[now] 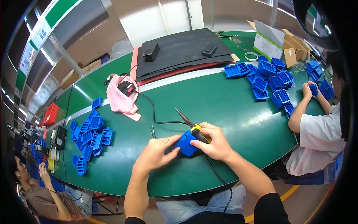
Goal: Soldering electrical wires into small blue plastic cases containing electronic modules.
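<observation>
A blue plastic block (187, 145) with a flat face up is held above the near middle of the green table. My left hand (153, 156) grips its left side between thumb and fingers. My right hand (216, 143) is closed around the handles of long-nose pliers (195, 128), yellow and black, whose pointed jaws aim away and to the left. The right thumb also presses on the block's right edge. Just beyond the left hand lie metal tweezers (152, 130). The fingers under the block are hidden.
Ribbed blue plastic parts (89, 132) lie scattered at left; a larger pile (266, 76) sits far right. A pink cloth (118, 95) with a black device and cord lies beyond. Black sheets (179, 52) are stacked at the back. Co-workers sit at left and right.
</observation>
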### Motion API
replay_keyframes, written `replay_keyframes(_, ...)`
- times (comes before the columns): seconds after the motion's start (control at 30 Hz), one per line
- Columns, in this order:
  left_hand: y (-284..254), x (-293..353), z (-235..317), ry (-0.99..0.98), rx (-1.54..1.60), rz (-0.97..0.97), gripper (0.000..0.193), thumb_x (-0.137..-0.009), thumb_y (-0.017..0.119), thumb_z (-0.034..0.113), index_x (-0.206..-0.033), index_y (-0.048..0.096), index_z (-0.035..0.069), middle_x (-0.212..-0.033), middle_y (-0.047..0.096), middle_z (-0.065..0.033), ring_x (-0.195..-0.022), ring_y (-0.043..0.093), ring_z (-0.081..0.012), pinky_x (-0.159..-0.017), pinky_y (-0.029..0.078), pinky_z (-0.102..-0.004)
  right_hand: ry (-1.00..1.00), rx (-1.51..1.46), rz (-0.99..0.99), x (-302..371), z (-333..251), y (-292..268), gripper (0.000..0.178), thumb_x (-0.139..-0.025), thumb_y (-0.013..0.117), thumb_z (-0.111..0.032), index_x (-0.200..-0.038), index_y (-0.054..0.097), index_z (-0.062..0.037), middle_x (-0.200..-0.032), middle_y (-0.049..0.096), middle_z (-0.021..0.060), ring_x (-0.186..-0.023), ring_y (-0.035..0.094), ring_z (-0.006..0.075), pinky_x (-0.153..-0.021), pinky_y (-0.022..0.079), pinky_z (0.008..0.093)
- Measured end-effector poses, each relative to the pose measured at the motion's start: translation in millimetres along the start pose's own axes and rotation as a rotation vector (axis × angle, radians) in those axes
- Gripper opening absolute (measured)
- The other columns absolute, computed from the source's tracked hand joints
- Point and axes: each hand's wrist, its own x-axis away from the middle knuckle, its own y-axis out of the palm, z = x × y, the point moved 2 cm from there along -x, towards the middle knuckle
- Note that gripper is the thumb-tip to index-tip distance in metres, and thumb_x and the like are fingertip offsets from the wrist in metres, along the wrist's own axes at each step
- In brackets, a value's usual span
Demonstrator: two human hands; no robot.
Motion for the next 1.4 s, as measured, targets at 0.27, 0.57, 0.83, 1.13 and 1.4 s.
replay_keyframes(0.27,-9.0,3.3,1.3,-0.06,0.089,-0.087,0.036,-0.08,0.068,0.004,-0.116,0.065,0.001,-0.084,0.07,-0.0172,-0.071,0.069,-0.0279,-0.065,0.053,-0.0305,-0.041,0.042,-0.1,-1.0,-4.3,-3.6,0.027,-0.079,0.075,-0.014,-0.096,0.065,0.0054,-0.097,0.062,0.0136,-0.083,0.06,0.0248,-0.074,0.048,0.0325)
replay_keyframes(0.57,-0.5,-0.5,-5.6,-0.301,0.603,-0.115,0.043,-0.082,0.073,0.007,-0.122,0.061,0.0,-0.093,0.069,-0.0099,-0.083,0.066,-0.0133,-0.077,0.054,-0.0284,0.087,-0.108,-0.064,-0.3,-5.5,-5.1,0.023,-0.082,0.073,-0.011,-0.096,0.065,0.0065,-0.102,0.062,0.0111,-0.09,0.059,0.018,-0.078,0.047,0.0296)
replay_keyframes(0.83,18.6,2.4,-15.8,-0.376,0.722,-0.042,0.044,-0.078,0.077,0.004,-0.116,0.056,0.001,-0.1,0.065,-0.0049,-0.091,0.064,-0.0135,-0.081,0.053,-0.0277,0.142,-0.33,0.116,2.0,-1.1,1.2,0.017,-0.086,0.068,-0.008,-0.096,0.067,0.0061,-0.108,0.063,0.0115,-0.097,0.061,0.0176,-0.087,0.047,0.0284)
replay_keyframes(1.13,18.6,1.7,-18.7,-0.332,1.027,0.192,0.041,-0.071,0.071,-0.013,-0.106,0.057,0.002,-0.092,0.063,-0.0112,-0.111,0.062,-0.0315,-0.098,0.048,-0.0397,0.136,-0.448,0.144,3.2,-4.5,-2.3,0.01,-0.087,0.061,-0.003,-0.09,0.067,0.0047,-0.103,0.063,0.0087,-0.088,0.059,0.013,-0.077,0.047,0.0261)
replay_keyframes(1.4,-7.7,2.6,-26.1,-0.263,0.801,0.476,0.031,-0.07,0.068,-0.012,-0.091,0.051,0.004,-0.095,0.064,-0.0077,-0.091,0.06,-0.0133,-0.08,0.048,-0.0263,0.234,-0.383,0.014,6.8,-12.7,1.0,0.014,-0.085,0.064,-0.007,-0.077,0.063,0.0042,-0.084,0.062,0.006,-0.07,0.055,0.0101,-0.063,0.043,0.0239)
